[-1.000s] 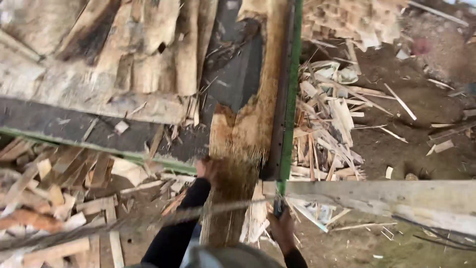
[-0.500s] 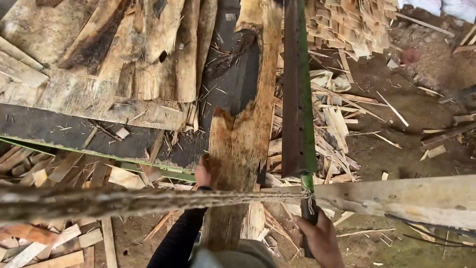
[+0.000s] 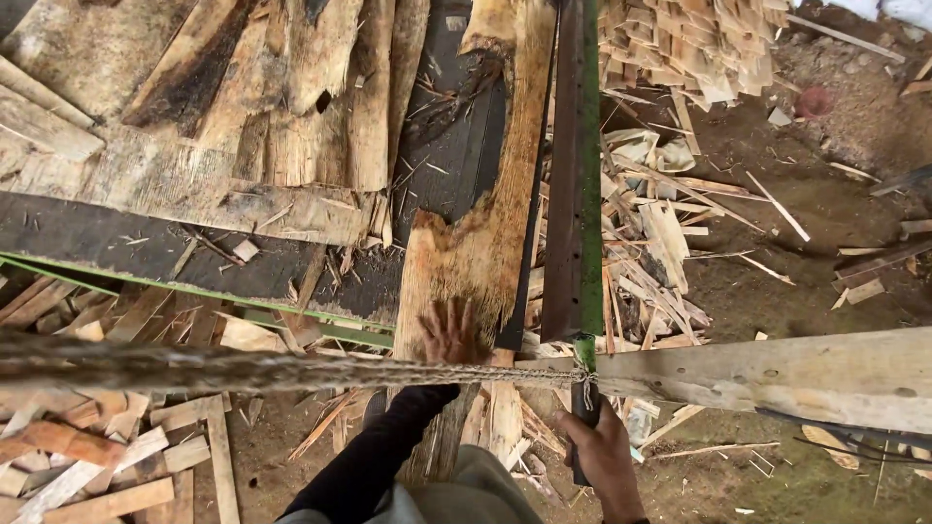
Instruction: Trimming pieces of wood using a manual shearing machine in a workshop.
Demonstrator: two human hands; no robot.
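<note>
Looking down, we see the left hand (image 3: 449,333) lying flat with the fingers spread on the near end of a long rough wooden slab (image 3: 476,223), not gripping it. The right hand (image 3: 604,454) is closed around the dark handle at the low end of a long blade lever (image 3: 573,175), a dark metal bar with a green edge that runs away from us, just beside the right edge of the slab.

The slab rests on a dark bench (image 3: 126,243) with a green rim. Its near end hangs over the bench edge toward us, and its far end reaches to the top of the picture. As we judge it, the cut along this slab is not yet done — the wood looks whole along the blade side, with ragged bark on its left edge. Much splitting is already finished, we think: pale thin strips (image 3: 670,233) lie in a heap on the ground right of the blade, more are stacked at the top right, and offcuts (image 3: 87,456) cover the ground at lower left.

A twisted rope (image 3: 243,369) crosses the view and is tied at the lever near a pale plank (image 3: 777,374) — both well above the ground.

We see no packages, labels or signs anywhere.
</note>
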